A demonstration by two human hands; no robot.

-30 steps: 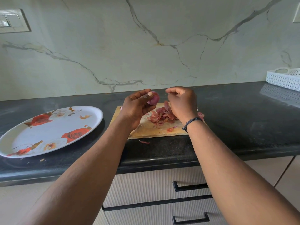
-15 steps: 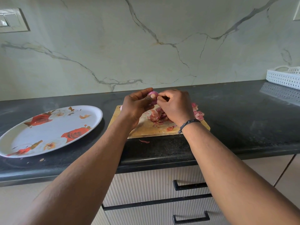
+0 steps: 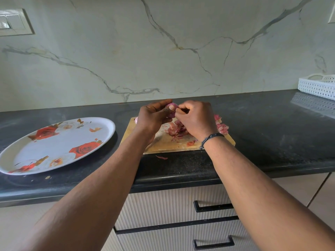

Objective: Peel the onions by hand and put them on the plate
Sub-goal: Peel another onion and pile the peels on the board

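Left hand (image 3: 154, 116) grips onion (image 3: 171, 108); right hand (image 3: 194, 120) pinches its skin. Peels (image 3: 176, 129) lie below the grip. Plate (image 3: 21, 151), left of it, holds no onions; peeling remains.

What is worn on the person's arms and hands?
Both forearms are bare, with no sleeves in view. The right hand has a dark braided wristband around the wrist. The left hand wears nothing visible: no ring, watch or glove.

Black countertop (image 3: 262, 134): flowered plate (image 3: 54, 147) left, wooden cutting board (image 3: 163, 142) centre, white basket (image 3: 317, 86) far right.
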